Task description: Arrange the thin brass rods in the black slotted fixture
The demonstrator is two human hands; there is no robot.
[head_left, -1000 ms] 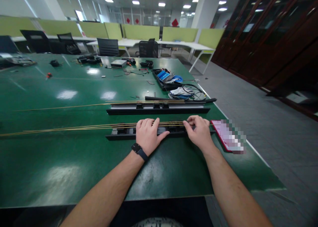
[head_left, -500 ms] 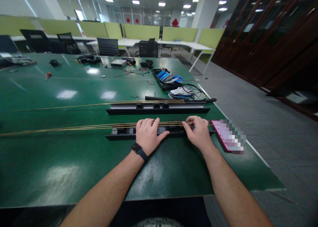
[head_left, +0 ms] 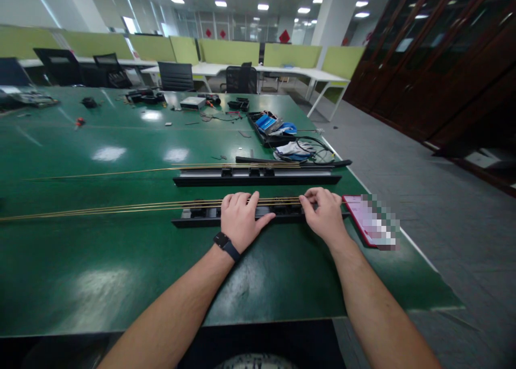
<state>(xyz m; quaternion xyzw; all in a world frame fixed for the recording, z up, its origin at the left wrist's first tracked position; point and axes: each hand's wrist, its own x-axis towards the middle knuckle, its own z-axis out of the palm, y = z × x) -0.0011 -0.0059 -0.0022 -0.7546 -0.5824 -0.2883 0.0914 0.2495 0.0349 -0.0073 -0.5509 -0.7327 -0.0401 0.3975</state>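
A long black rail [head_left: 193, 224] with a silvery inner channel and black blocks lies on the green table in front of me. Several thin brass-coloured rods [head_left: 133, 208] run along its top and reach far out to the left. Over the rail's middle rests my left hand [head_left: 241, 218], its fingers bent across rods and rail, the thumb spread along the near side. At the rail's right part my right hand [head_left: 323, 213] pinches the rods between thumb and index finger; the exact grip is partly hidden. Behind lies a second black rail [head_left: 258, 181] with similar rods on it.
A red-edged phone [head_left: 365, 224], partly blurred out, lies right of the rail. Farther back are a black tray [head_left: 264, 136] with blue items, gloves [head_left: 296, 150], a black strip [head_left: 342, 163] and loose cables. The table's right edge runs just beyond the phone.
My right hand has shifted slightly to the right along the rods. The rods now lie a little more evenly side by side. My left hand stays in place.
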